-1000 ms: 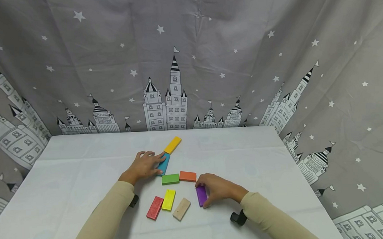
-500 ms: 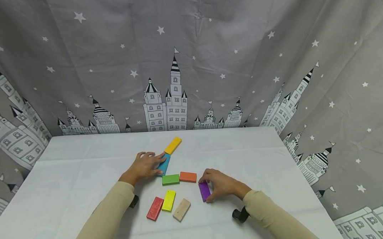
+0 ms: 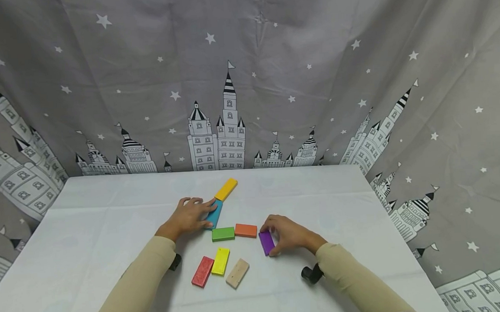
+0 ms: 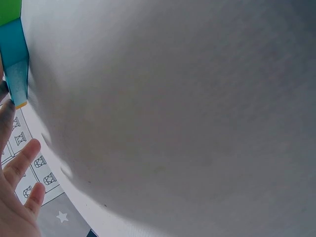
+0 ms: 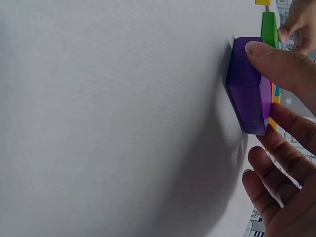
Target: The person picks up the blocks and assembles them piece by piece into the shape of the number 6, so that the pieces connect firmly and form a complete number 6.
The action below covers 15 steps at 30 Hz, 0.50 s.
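Note:
My left hand [image 3: 188, 216] holds a blue block [image 3: 214, 214], thumb near its near end and index finger near its far end. In the left wrist view the blue block [image 4: 15, 54] lies at the left edge, partly out of frame. A purple block [image 3: 267, 242] is pinched lengthwise between the thumb and fingers of my right hand [image 3: 290, 234]. The right wrist view shows the thumb on one end of the purple block [image 5: 245, 91] and fingertips at the other. A yellow-orange block [image 3: 226, 189] meets the blue one's far end; a green block [image 3: 223, 234] lies by its near end.
An orange block [image 3: 246, 230] sits between the green and purple blocks, end against the green. Nearer me lie a red block [image 3: 202, 271], a yellow block [image 3: 220, 261] and a plain wood block [image 3: 237, 273]. A grey castle-print curtain [image 3: 272, 80] hangs behind the white table [image 3: 109, 199].
My right hand has moved the purple block slightly right, then away from me, towards the far side, beside the orange block's right end. My left hand has stayed on the blue block.

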Available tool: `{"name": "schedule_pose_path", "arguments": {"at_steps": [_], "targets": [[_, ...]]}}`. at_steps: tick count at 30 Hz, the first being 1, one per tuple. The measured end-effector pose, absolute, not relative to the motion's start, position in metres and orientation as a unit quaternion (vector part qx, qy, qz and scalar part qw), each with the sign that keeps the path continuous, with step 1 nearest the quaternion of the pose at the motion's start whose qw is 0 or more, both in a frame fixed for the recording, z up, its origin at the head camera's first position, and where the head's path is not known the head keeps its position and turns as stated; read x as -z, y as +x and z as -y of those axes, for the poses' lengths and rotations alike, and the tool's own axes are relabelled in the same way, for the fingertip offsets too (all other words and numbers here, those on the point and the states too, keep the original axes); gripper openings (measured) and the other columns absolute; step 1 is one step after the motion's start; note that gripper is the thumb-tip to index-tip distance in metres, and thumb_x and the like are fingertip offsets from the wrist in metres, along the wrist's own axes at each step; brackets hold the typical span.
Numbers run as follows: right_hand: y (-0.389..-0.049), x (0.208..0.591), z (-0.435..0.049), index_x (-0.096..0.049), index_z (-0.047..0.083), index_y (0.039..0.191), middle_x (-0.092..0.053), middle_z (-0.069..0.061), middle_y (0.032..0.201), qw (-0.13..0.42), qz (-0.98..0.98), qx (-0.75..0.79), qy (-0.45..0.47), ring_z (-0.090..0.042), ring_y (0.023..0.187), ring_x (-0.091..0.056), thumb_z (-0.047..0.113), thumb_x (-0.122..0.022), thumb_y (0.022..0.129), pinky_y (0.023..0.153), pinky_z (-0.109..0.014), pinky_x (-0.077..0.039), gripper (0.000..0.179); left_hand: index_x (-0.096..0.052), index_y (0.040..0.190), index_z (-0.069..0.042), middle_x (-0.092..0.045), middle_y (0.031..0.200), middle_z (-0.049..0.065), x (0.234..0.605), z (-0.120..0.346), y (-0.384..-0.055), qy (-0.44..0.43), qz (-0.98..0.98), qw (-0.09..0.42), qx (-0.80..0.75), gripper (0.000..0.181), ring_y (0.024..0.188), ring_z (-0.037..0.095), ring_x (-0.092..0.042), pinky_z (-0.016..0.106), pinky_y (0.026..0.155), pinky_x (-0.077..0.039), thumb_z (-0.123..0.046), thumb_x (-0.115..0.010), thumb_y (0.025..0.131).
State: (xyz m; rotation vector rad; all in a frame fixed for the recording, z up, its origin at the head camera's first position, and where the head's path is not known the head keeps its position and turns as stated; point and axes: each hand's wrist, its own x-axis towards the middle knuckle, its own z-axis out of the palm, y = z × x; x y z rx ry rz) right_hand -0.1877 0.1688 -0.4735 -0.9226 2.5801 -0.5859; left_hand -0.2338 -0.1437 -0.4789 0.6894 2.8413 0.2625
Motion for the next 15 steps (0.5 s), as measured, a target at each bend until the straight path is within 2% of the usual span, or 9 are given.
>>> {"name": "schedule_pose_path", "arguments": {"at_steps": [5,15], "targets": [[-0.1899,0.4744,-0.1680,-0.060,0.017,0.113,-0.053,0.008,0.102,0.165,-0.909,0.205,-0.323,-0.010,0.093,-0.048,0.033,-0.083,0.062,0.083,-0.026,-0.043,0.058,-0.045,0.134,-0.022,-0.035,0.144,-0.001,0.4793,0.1441,-0.2341,0.236,-0.962,0.101,-0.090,0.066,0.127,0.034,-0.034,0.059,0.104,-0.016,-0.048,-0.064,0.077],[-0.1901,0.4722,-0.1644,-0.060,0.018,0.115,-0.054,0.007,0.107,0.163,-0.914,0.204,-0.311,-0.011,0.100,-0.048,0.033,-0.082,0.063,0.092,-0.031,-0.042,0.058,-0.044,0.135,-0.021,-0.035,0.144,-0.001,0.4808,0.1450,-0.2349,0.244,-0.960,0.099,-0.096,0.067,0.127,0.034,-0.034,0.058,0.103,-0.016,-0.048,-0.064,0.077]]}}
